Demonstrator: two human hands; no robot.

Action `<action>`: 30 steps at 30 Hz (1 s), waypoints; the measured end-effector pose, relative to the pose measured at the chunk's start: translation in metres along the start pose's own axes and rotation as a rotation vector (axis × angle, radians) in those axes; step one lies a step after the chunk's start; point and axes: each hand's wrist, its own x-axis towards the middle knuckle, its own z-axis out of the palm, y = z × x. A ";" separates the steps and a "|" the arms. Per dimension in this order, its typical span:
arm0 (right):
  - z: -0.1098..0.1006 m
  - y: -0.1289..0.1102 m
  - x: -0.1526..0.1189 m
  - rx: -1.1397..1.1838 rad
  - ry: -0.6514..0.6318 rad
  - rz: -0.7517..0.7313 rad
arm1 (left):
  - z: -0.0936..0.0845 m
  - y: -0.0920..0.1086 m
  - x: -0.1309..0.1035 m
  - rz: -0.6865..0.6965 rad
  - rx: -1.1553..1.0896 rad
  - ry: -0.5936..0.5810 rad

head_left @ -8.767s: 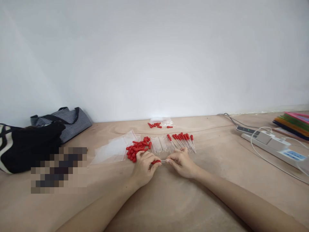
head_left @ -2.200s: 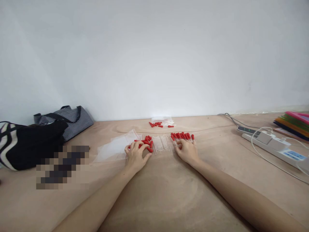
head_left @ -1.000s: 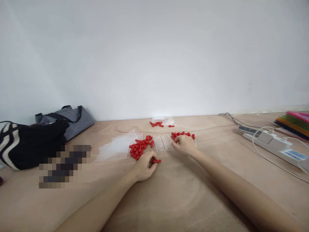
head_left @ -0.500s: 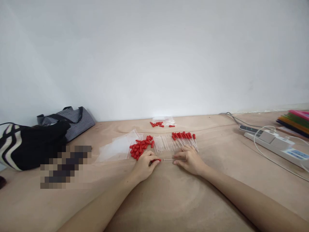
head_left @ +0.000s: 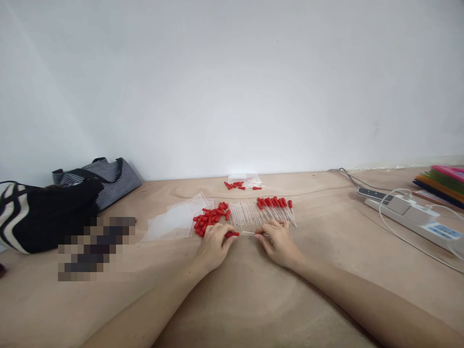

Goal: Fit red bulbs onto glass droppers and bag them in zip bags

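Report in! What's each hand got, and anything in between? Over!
Left hand: pinching red bulb. Right hand: holding clear tube. Ends apart; nothing seen between them.

The left hand (head_left: 213,245) had moved off the pile of bulbs (head_left: 207,222), left of centre, and pinched one red bulb (head_left: 233,234) mid-frame. The right hand (head_left: 278,242) had come down from the row of bare tubes (head_left: 245,214) with a clear tube (head_left: 248,233); its fingers, spread half a second earlier, had closed in on it. More of the pinched bulb showed.
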 end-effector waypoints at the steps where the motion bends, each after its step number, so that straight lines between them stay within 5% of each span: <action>1: 0.000 -0.001 0.000 0.000 -0.003 -0.003 | 0.000 0.000 0.000 -0.001 -0.004 0.002; 18: -0.001 -0.004 0.003 0.078 0.010 -0.150 | 0.003 0.009 -0.003 -0.108 -0.127 -0.019; 24: -0.001 -0.006 0.003 -0.035 0.039 -0.231 | 0.004 0.010 -0.005 -0.028 -0.061 -0.008; 30: -0.007 -0.016 0.002 -0.021 0.028 -0.153 | 0.003 0.015 -0.006 0.072 0.004 0.030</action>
